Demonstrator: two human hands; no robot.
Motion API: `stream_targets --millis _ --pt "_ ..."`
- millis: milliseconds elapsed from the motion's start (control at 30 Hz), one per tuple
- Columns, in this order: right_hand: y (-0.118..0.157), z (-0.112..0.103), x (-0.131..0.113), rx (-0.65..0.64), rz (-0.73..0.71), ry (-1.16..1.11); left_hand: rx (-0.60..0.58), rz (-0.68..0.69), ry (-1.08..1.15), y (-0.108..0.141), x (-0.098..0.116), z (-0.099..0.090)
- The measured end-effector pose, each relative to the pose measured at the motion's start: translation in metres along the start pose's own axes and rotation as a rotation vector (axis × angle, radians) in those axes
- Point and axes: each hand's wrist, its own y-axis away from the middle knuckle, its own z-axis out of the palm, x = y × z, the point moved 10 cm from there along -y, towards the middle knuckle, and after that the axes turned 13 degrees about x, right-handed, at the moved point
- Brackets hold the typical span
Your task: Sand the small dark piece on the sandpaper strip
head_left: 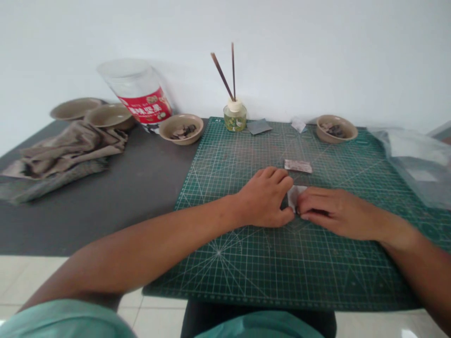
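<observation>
My left hand rests on the green cutting mat, fingers curled down at the left edge of a small whitish piece of paper. From the other side my right hand covers part of that paper, its thumb and fingers pinched together. Something small and dark shows at the right fingertips, too little of it to name. Just beyond the hands lies a pale strip with faint printing, flat on the mat.
Bowls of small brown and dark pieces stand at the back, one left and one right. Between them are a reed diffuser and a grey sheet. A plastic jar, crumpled cloth and clear bag flank the mat.
</observation>
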Motion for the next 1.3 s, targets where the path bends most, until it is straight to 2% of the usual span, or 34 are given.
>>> stream_targets --millis 67,167,233,367,433,533,600,733,833,933,1000,1100,1200,1300 --pt "-0.006 -0.002 0.004 0.093 0.030 0.078 -0.002 -0.002 0.005 -0.001 0.000 -0.001" --pt "-0.010 -0.017 0.022 0.210 0.122 0.229 -0.003 -0.008 0.003 -0.001 -0.001 -0.001" --pt "-0.007 -0.020 0.025 0.183 0.121 0.228 -0.003 -0.008 0.004 -0.001 -0.001 -0.001" --pt "-0.001 -0.006 0.006 0.044 0.027 0.046 0.000 0.002 0.029 0.000 0.000 0.000" --pt "-0.004 -0.007 0.004 0.100 0.031 0.069 0.003 0.001 0.028 0.000 0.000 0.000" --pt "-0.008 -0.020 0.015 0.223 0.101 0.203 0.001 -0.005 0.009 -0.001 -0.001 0.000" --pt "-0.008 -0.022 0.019 0.196 0.105 0.190 -0.005 -0.006 0.004 -0.001 -0.001 0.000" --pt "-0.004 -0.009 0.004 0.070 0.000 0.027 -0.005 0.011 0.012 -0.001 0.002 -0.001" --pt "-0.008 -0.010 0.003 0.134 -0.016 0.078 0.002 0.002 0.012 -0.001 0.001 -0.002" --pt "-0.011 -0.020 0.017 0.184 0.048 0.131 -0.008 -0.016 0.013 -0.001 -0.001 -0.001" --pt "-0.009 -0.021 0.020 0.136 0.059 0.096 -0.015 -0.012 0.013 -0.001 0.000 -0.001" --pt "-0.005 -0.015 0.011 0.062 0.020 0.022 -0.007 0.007 0.015 -0.001 0.001 -0.001" --pt "-0.008 -0.014 0.007 0.122 -0.001 0.054 0.001 0.001 0.013 0.000 0.000 0.000" --pt "-0.012 -0.022 0.017 0.210 0.050 0.157 0.000 -0.011 0.010 -0.001 -0.001 0.000"
